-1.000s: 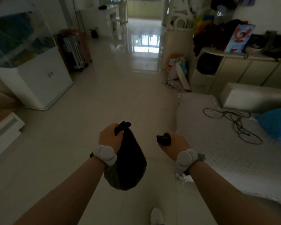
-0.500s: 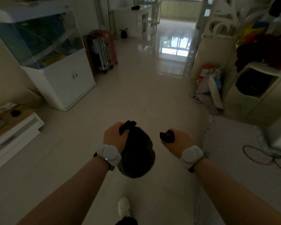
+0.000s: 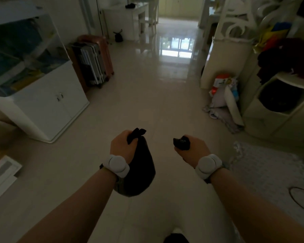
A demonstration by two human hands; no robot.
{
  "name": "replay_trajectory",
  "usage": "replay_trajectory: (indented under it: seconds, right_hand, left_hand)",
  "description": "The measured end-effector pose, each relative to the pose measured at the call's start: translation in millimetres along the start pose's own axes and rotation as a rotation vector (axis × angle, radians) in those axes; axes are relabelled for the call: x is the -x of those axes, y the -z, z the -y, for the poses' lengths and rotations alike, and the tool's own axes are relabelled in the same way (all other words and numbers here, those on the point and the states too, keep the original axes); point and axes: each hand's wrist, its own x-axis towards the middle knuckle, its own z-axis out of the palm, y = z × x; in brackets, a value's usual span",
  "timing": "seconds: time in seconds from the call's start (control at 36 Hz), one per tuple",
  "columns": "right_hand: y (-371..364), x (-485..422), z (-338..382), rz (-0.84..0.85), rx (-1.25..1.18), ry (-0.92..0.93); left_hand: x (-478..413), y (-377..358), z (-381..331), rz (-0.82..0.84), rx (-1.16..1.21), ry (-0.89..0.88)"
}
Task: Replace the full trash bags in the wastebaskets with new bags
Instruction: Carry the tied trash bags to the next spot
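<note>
Low centre of the head view, two bare forearms reach forward over the glossy pale floor (image 3: 147, 106). Left hand (image 3: 122, 148) grips the gathered neck of a full trash bag (image 3: 139, 174), black, with its fingers (image 3: 125, 136) curled tight round the neck. Loose plastic ends stick up past the fist. Bag body hangs below and just right of the left wrist, clear of the floor, round and bulging. Right hand (image 3: 192, 151) holds a small black wad (image 3: 182, 142), fingers wrapped round it, the wad poking out toward the left hand. Looks like crumpled plastic, cannot tell more. Hands are level with each other, apart, not touching. White wrist band (image 3: 117, 163) on the left wrist, second wrist band (image 3: 208, 165) on the right.

Left side: white cabinet (image 3: 47, 106) with a glass fish tank (image 3: 21, 53) on top. Behind it a pink suitcase (image 3: 104, 55) stands upright, with a grey folded frame (image 3: 91, 65) leaning in front. Far back, a small black bag (image 3: 118, 36) sits on the floor beside a white bench (image 3: 128, 16).

Right side: cream shelf unit (image 3: 270, 123) with a dark round thing in its open compartment and dark clothes (image 3: 284, 57) piled on top. Colourful bags (image 3: 225, 86) lean at the foot of a cream pillar (image 3: 216, 58). Grey rug (image 3: 263, 172) lies near right with a dark cable loop (image 3: 291, 199) on it. Dark shoe tip (image 3: 175, 238) at the bottom edge.
</note>
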Motion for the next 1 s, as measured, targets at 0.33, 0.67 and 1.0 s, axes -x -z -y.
replay_trajectory:
  seconds: [0.33,0.67,1.0]
  right_hand:
    - [42.3,-231.1,-5.4,-0.002,-0.163,0.017]
    - [41.0,-444.8,28.2,0.021,-0.016,0.068]
    - [28.7,-661.2,83.3,-0.003,0.051,0.003]
  left_hand:
    - [-223.5,-63.0,-15.7,-0.006,0.062,0.053]
    - [-415.4,-83.5,-22.6,-0.038,0.135,0.061]
    - [-647.5,-95.1,19.6,0.058,0.049,0.021]
